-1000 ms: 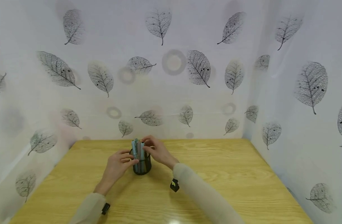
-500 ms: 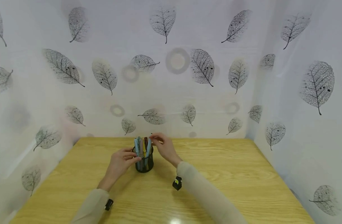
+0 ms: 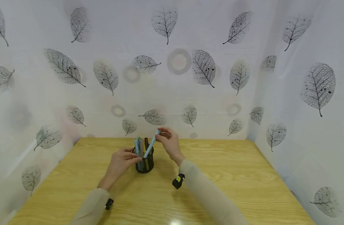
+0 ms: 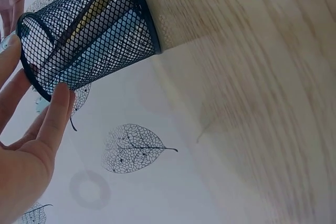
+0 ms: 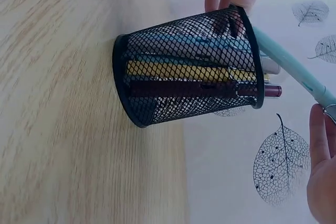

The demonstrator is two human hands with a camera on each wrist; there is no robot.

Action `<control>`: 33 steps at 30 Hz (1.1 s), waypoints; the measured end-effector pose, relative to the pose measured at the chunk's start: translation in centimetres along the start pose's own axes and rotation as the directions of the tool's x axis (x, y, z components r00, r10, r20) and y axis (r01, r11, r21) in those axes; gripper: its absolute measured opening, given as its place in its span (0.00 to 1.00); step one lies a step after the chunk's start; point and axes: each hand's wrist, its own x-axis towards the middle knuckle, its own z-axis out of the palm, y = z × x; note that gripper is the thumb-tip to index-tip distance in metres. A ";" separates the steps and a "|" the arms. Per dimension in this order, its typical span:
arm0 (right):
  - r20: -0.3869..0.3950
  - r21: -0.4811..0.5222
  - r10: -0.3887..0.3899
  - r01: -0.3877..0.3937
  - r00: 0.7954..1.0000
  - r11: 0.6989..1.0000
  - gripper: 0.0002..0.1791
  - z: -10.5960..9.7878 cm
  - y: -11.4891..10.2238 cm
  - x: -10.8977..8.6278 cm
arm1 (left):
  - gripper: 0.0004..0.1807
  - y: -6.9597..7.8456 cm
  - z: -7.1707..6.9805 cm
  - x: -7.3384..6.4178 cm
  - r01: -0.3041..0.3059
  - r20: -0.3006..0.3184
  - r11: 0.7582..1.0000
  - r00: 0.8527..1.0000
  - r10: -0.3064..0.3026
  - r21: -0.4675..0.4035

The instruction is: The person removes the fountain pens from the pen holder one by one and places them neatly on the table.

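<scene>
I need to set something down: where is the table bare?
The table is bare between the right sleeve and its right edge, and left of the left sleeve. Crowded: around the pen holder, which the left hand touches while the right hand holds a tilted pen.

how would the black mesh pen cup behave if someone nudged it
The cup is probably light for its size, being open mesh. A firm push high up might tip it, since pens stick out above. Fallen, its round body could roll.
</scene>
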 end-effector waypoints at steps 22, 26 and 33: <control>0.133 -0.120 0.208 -0.193 0.969 0.974 0.22 -2.5 0.9 -0.3 | 0.17 -0.3 -0.2 -0.2 -0.031 0.018 0.998 0.999 0.030 0.052; 0.171 -0.181 0.231 -0.200 0.958 0.963 0.22 -3.1 1.2 -0.6 | 0.17 -0.4 -0.2 -0.1 -0.041 0.031 0.998 0.999 0.040 0.049; 0.219 -0.275 0.291 -0.227 0.931 0.934 0.23 -4.4 2.2 -0.7 | 0.16 0.0 -0.1 0.1 -0.056 0.031 0.998 0.998 0.055 0.039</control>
